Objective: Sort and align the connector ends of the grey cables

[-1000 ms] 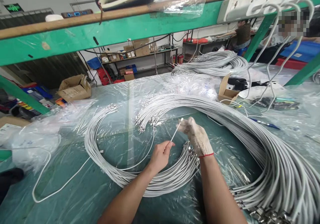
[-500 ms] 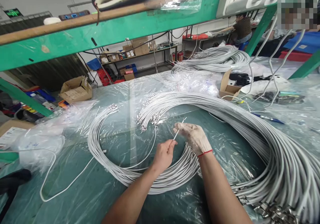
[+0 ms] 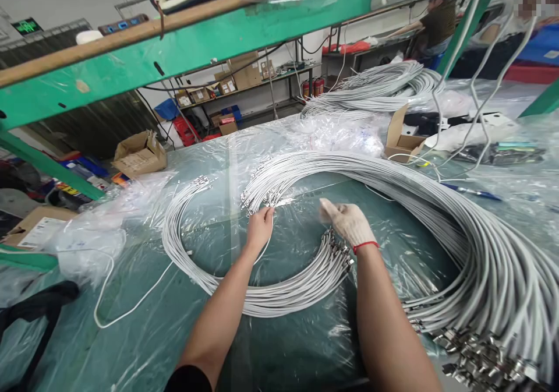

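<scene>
My bare left hand point(image 3: 261, 228) is closed in a pinch on a white cable point(image 3: 271, 229), beside the connector ends of a large cable bundle point(image 3: 305, 165). That cable runs down from my fingers toward a smaller coil of cables point(image 3: 279, 302). My right hand point(image 3: 347, 222), in a white knit glove with a red cuff, hovers just above the smaller coil's metal-tipped ends point(image 3: 338, 249). Its fingers are bent and the fingertips are smeared, so whether they hold anything is unclear. The large bundle arcs to the right, with metal connectors point(image 3: 489, 357) at its near end.
Clear plastic sheeting covers the green table point(image 3: 209, 357). A loose white cable point(image 3: 135, 316) lies at left. Farther back are another cable coil point(image 3: 375, 89), a small open carton point(image 3: 402, 141) and hanging white cords point(image 3: 478, 101). A green shelf beam point(image 3: 187, 60) crosses above.
My left hand has moved left and away from me to the large bundle's ends. The white cable end between my hands is no longer seen there; my gloved hand has shifted slightly right.
</scene>
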Demonstrator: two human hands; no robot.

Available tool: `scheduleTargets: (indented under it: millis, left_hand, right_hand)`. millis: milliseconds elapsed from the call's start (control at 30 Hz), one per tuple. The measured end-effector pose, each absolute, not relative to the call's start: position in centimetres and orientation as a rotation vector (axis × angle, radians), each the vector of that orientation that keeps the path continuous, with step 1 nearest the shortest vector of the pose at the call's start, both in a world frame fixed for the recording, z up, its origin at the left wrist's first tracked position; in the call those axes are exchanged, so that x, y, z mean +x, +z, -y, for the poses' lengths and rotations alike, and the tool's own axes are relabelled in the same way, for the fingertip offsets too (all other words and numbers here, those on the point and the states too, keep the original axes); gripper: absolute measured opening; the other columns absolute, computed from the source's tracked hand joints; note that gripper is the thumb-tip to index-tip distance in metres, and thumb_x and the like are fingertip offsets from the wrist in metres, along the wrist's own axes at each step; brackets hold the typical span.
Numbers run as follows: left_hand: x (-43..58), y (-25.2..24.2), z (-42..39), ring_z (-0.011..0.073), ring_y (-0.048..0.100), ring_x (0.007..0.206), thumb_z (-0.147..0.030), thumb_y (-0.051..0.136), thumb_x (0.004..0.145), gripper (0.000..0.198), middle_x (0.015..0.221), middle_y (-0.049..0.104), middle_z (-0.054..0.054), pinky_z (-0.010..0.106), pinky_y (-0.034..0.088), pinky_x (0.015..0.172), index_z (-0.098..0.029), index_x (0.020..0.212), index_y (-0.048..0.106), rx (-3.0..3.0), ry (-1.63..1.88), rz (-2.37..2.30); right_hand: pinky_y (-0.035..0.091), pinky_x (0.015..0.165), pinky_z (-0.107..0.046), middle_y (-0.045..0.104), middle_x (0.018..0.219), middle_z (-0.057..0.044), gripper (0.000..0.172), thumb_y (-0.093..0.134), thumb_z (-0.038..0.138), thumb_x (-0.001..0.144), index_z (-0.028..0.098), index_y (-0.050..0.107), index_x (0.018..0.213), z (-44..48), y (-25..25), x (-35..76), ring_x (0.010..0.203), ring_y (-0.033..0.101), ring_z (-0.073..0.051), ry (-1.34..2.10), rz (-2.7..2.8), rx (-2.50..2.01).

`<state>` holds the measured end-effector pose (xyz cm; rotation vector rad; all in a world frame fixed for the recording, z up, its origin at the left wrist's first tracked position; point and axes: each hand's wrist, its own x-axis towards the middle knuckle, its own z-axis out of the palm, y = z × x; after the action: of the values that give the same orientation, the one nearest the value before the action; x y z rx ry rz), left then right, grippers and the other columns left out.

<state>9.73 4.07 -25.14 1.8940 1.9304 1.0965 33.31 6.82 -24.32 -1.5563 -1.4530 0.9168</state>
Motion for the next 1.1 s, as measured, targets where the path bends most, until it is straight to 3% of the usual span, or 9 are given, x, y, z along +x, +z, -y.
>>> scheduleTargets:
  millis: [100,200,367,433,633,733,967,1100]
  left_hand:
    - [9.3,-25.6,-4.9,0.0143,0.052,0.061,-0.034,0.040,0.098,0.038,0.063,0.060,0.002,0.024,0.035,0.062,-0.015,0.080,0.068,1.905,1.079,-1.998]
    - [9.5,-26.1,-5.3,0.0162,0.057,0.067,-0.034,0.040,0.098,0.035,0.069,0.064,0.004,0.025,0.038,0.066,-0.015,0.090,0.068,1.928,1.047,-2.049]
    - [10.6,-26.3,-5.1,0.0261,0.062,0.101,-0.030,0.053,0.093,0.031,0.108,0.066,0.015,0.033,0.044,0.083,-0.014,0.118,0.062,2.075,0.960,-2.147]
    - [11.3,-26.5,-3.8,0.0276,0.060,0.109,-0.030,0.056,0.092,0.032,0.112,0.064,0.016,0.035,0.045,0.089,-0.014,0.119,0.060,2.215,0.907,-2.122]
    - [14.1,-28.2,2.6,0.0175,0.063,0.073,-0.036,0.054,0.092,0.023,0.079,0.068,0.004,0.027,0.047,0.070,-0.019,0.086,0.069,2.240,0.500,-1.502]
    - [14.8,-28.3,3.9,0.0164,0.060,0.070,-0.032,0.050,0.092,0.028,0.073,0.066,0.004,0.026,0.045,0.068,-0.018,0.075,0.067,2.145,0.537,-1.493]
    - [13.6,-27.5,2.8,0.0109,0.047,0.054,-0.049,0.038,0.097,0.036,0.061,0.051,-0.003,0.023,0.040,0.058,-0.019,0.089,0.057,1.650,1.155,-1.504]
    - [13.4,-27.8,2.4,0.0104,0.042,0.054,-0.060,0.044,0.092,0.045,0.058,0.044,-0.005,0.022,0.036,0.055,-0.017,0.088,0.059,1.553,1.223,-1.441]
  right_hand:
    - [0.038,0.058,-0.030,0.064,0.058,-0.011,0.055,0.050,0.065,0.085,0.019,0.071,0.064,-6.8,-24.5,33.6,0.062,0.062,-0.022,0.766,1.802,-1.888]
    - [0.035,0.058,-0.030,0.069,0.070,-0.014,0.056,0.039,0.061,0.091,0.021,0.074,0.074,-6.9,-24.3,34.0,0.067,0.063,-0.022,0.660,1.873,-1.970]
    - [0.034,0.059,-0.029,0.071,0.076,-0.015,0.059,0.034,0.061,0.092,0.020,0.076,0.084,-6.9,-23.9,34.5,0.070,0.062,-0.022,0.628,1.843,-1.953]
    - [0.034,0.059,-0.029,0.070,0.074,-0.015,0.060,0.034,0.061,0.092,0.019,0.076,0.083,-6.8,-23.9,34.6,0.068,0.061,-0.022,0.625,1.837,-1.944]
    - [0.035,0.061,-0.028,0.071,0.079,-0.014,0.054,0.038,0.056,0.093,0.019,0.077,0.087,-6.8,-24.1,34.9,0.072,0.061,-0.021,0.558,1.714,-1.891]
    - [0.037,0.062,-0.027,0.072,0.079,-0.012,0.052,0.041,0.053,0.093,0.017,0.077,0.088,-6.8,-24.1,35.1,0.075,0.062,-0.021,0.564,1.632,-1.833]
    - [0.044,0.073,-0.030,0.073,0.078,-0.011,0.050,0.042,0.052,0.092,0.017,0.077,0.083,-6.8,-23.6,35.2,0.087,0.066,-0.027,0.584,1.437,-1.714]
    - [0.050,0.082,-0.035,0.075,0.079,-0.010,0.047,0.053,0.056,0.086,0.016,0.075,0.079,-6.7,-23.5,33.3,0.089,0.069,-0.029,0.872,1.272,-1.420]
